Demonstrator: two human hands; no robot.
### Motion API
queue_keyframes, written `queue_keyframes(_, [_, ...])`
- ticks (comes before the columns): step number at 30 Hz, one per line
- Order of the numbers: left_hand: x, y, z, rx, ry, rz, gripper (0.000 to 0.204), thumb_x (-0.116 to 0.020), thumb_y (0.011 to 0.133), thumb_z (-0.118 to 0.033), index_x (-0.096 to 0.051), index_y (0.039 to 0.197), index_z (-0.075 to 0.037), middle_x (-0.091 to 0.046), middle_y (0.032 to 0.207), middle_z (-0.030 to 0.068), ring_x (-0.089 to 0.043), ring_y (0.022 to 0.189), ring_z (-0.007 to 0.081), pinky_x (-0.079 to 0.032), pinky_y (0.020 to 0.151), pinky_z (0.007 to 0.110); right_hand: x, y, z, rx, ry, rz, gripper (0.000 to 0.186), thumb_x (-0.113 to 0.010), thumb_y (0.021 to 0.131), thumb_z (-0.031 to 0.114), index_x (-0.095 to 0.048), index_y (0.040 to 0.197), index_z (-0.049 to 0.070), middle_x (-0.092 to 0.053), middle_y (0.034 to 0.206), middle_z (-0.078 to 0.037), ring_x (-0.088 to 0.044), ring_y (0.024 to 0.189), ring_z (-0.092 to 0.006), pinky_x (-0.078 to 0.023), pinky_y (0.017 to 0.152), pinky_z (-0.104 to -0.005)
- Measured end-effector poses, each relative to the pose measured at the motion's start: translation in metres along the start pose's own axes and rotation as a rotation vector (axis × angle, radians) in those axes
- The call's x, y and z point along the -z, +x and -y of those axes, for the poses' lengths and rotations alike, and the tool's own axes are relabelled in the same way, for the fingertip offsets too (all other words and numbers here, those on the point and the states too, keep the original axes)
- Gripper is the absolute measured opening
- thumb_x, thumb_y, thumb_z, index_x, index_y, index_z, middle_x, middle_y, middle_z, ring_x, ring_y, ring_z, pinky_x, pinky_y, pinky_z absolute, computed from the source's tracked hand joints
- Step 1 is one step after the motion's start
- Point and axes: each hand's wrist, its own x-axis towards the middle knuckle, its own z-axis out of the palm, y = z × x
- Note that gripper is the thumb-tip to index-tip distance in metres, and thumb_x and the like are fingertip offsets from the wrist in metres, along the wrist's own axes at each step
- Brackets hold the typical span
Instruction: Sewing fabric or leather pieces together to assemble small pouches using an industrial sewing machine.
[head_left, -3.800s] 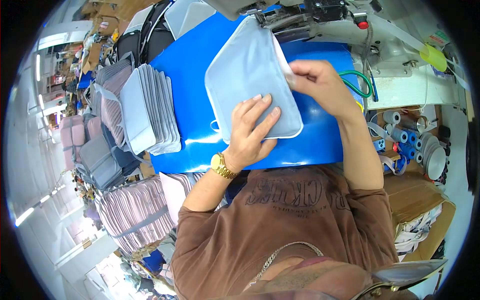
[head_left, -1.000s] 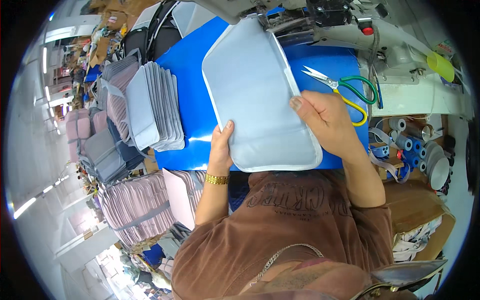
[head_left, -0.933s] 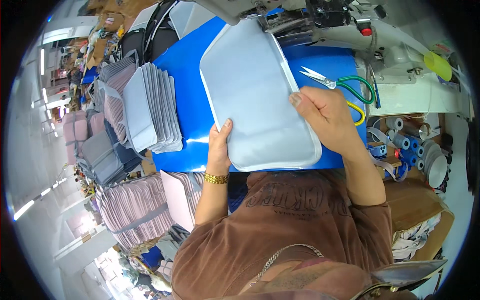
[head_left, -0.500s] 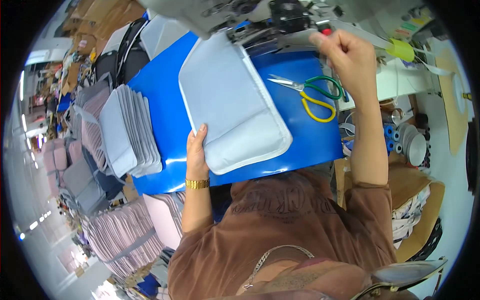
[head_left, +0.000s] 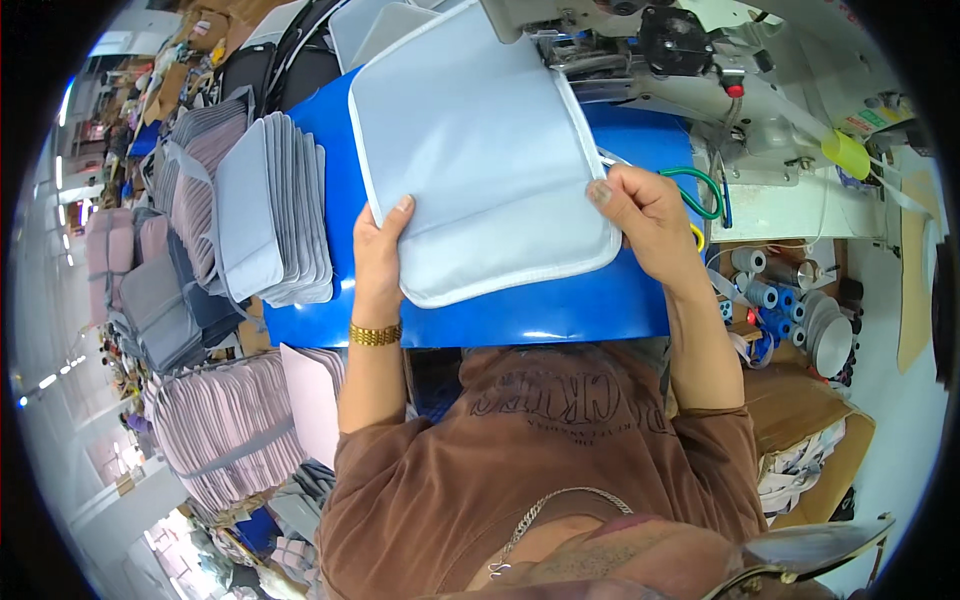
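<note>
Left hand (head_left: 378,252) closed on near-left edge of grey padded panel (head_left: 480,150), thumb on top | right hand (head_left: 648,215) pinched on its right edge | panel held flat, white-piped, over blue tabletop (head_left: 560,310), far edge at sewing machine (head_left: 680,60)

Bright pic w/ even light, prob. from lamps above. White strip lights (head_left: 42,382) glow at the far left edge. The blue table top (head_left: 520,310) has a shiny glare band near its front edge. Shadows are soft & small. The middle is sharp. Round fisheye view: straight lines bend near the rim, corners are black, stuff at the edges looks squished & a bit blurry.
</note>
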Motion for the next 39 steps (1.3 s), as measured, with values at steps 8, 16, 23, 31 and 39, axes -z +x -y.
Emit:
queue_keyframes(8, [-0.005,0.031,-0.05,-0.099,0.147,0.012,0.042,-0.071,0.1,-0.02,-0.061,0.13,0.009,-0.071,0.117,0.0157,-0.071,0.099,0.0179,-0.058,0.087,0.031,-0.007,0.039,-0.008,-0.033,0.127,-0.039,0.037,-0.065,0.104,0.035,-0.065,0.079,0.009,-0.052,0.066,0.007,-0.043,0.059,-0.0021,-0.034,0.053,-0.0225])
queue_keyframes(16, [-0.006,0.078,-0.053,-0.247,0.093,0.082,0.044,-0.073,0.099,-0.024,-0.063,0.125,0.01,-0.073,0.11,0.0151,-0.072,0.09,0.0171,-0.06,0.078,0.029,0.006,0.048,0.008,-0.028,-0.072,-0.12,0.031,-0.067,0.104,0.035,-0.071,0.089,0.008,-0.056,0.068,0.006,-0.046,0.06,-0.0026,-0.035,0.055,-0.0202])
queue_keyframes(23, [-0.002,0.108,-0.016,-0.216,-0.12,0.163,0.039,-0.072,0.099,-0.016,-0.062,0.127,0.009,-0.072,0.117,0.0173,-0.073,0.099,0.0214,-0.06,0.085,0.033,0.078,-0.035,0.058,0.018,-0.458,-0.407,0.02,-0.069,0.103,0.029,-0.074,0.097,0.01,-0.06,0.072,0.008,-0.048,0.061,-0.0004,-0.034,0.055,-0.018])
queue_keyframes(31, [0.002,0.114,0.034,-0.274,0.275,-0.042,0.059,-0.071,0.101,-0.033,-0.056,0.139,0.01,-0.062,0.139,0.0261,-0.064,0.123,0.0311,-0.051,0.103,0.04,0.146,-0.051,0.097,0.255,-0.409,-0.879,0.024,-0.071,0.103,0.028,-0.076,0.104,0.005,-0.068,0.082,0.003,-0.056,0.07,-0.0026,-0.041,0.061,-0.0195])
queue_keyframes(39, [-0.001,0.052,0.049,-0.772,0.594,-0.053,0.037,-0.069,0.098,-0.012,-0.067,0.133,-0.002,-0.062,0.142,0.0182,-0.055,0.134,0.0344,-0.044,0.111,0.046,0.294,-0.027,0.115,0.429,-0.578,-1.2,0.044,-0.065,0.105,0.031,-0.066,0.138,0.002,-0.071,0.129,-0.009,-0.069,0.119,-0.0223,-0.058,0.089,-0.035])
